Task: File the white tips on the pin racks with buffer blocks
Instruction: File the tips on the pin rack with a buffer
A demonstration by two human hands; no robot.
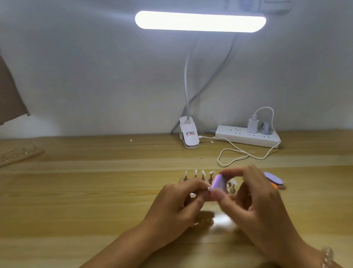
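Observation:
A pin rack point(198, 176) with several white tips on metal pins stands on the wooden desk, partly hidden behind my hands. My right hand point(257, 203) grips a small lilac buffer block point(219, 184) between thumb and fingers, just above the rack. My left hand point(181, 205) pinches one pin holder with its white tip point(209, 188) against the block's edge. More pins point(232, 187) show between my hands. The rack's base is mostly hidden.
A second lilac and orange buffer block point(275, 180) lies right of my hands. Behind are a clip lamp base point(189, 135), a white power strip point(249, 135) with a looping cable point(236, 154), and another wooden rack point(10, 156) at far left.

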